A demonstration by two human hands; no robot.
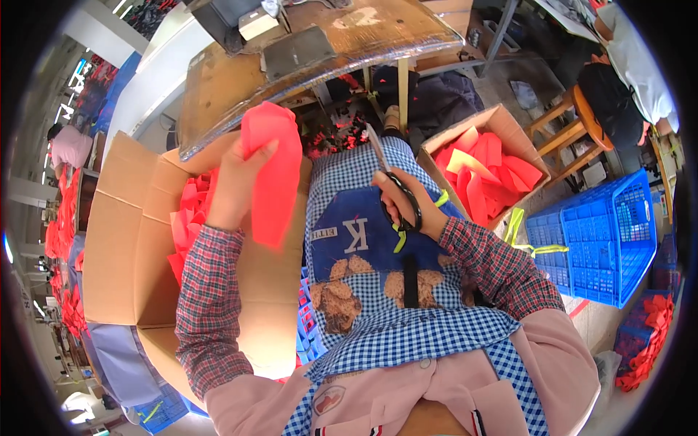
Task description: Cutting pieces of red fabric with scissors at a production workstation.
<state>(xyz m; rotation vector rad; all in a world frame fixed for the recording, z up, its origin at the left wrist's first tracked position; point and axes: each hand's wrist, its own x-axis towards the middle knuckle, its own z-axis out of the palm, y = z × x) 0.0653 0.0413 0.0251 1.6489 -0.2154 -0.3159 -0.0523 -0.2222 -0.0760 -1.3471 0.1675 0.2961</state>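
A floppy red fabric piece (278,171) is gripped near its top by my left hand (238,182), and its lower end hangs free. My left hand is raised in front of the large open cardboard box (120,240), where more red pieces (193,211) lie. Over my lap, my right hand (429,211) has its fingers through the black handles of a pair of scissors (377,149). The blades point up and away from me, apart from the fabric. Yellow-green ribbon (399,241) shows by the handles. Beneath is my blue checked apron (349,171).
A smaller cardboard box (528,131) of red and orange pieces stands to the right, beside a blue plastic crate (589,240). Ahead is a worn wooden table (320,43). A wooden stool (590,120) and another person (636,62) are at the far right.
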